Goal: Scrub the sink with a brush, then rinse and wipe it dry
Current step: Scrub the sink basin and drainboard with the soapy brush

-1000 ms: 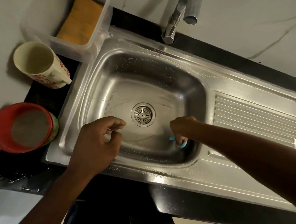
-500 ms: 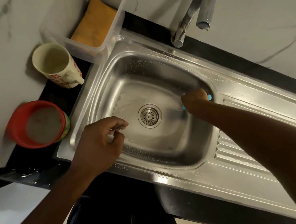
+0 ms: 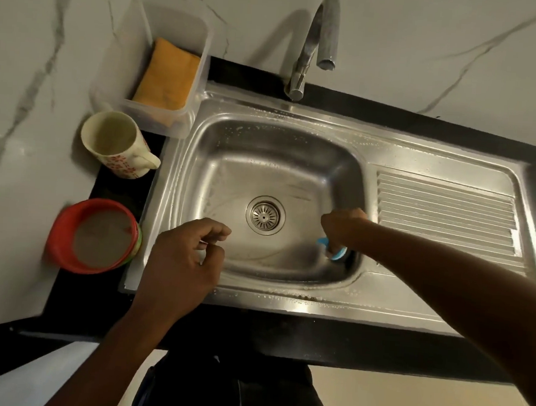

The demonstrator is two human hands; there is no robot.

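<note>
Both hands low: right hand (image 3: 343,224) w/ brush (image 3: 336,252).

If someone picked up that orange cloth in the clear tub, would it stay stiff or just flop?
Probably flop: the orange cloth lies folded with soft, rounded edges. It likely weighs little for its size, and leaning loosely against the clear tub wall, it should lift out without snagging.

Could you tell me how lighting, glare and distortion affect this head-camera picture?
Head view: dim, warm light; the tap throws a soft shadow on the marble wall; glare streaks the sink along its near rim; the wide lens bows the counter edges; the red container looks slightly smeared; the brush under the right hand sits in a dark corner.
</note>
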